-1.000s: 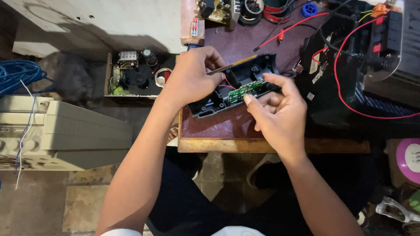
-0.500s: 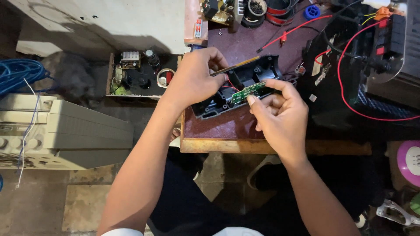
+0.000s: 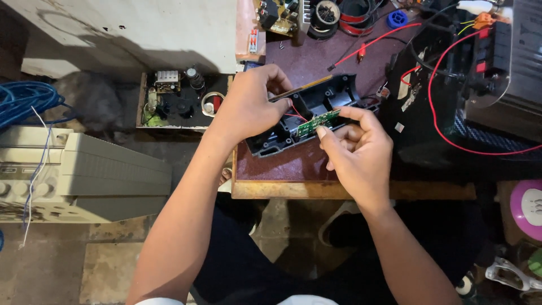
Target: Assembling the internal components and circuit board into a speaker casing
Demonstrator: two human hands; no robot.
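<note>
Right hand (image 3: 355,149) pinches green circuit board (image 3: 317,122); left hand (image 3: 248,107) steadies black casing (image 3: 316,101).

An electronics repair workshop, cluttered and dim. On the maroon-topped desk (image 3: 316,164): an opened black plastic casing (image 3: 316,107), a small green circuit board (image 3: 318,121), loose red wires (image 3: 451,141), tape rolls (image 3: 355,10). Beside it, an exposed circuit board (image 3: 175,101), a beige machine (image 3: 79,175), coiled blue cable (image 3: 22,99), bare concrete floor (image 3: 68,265).
</note>
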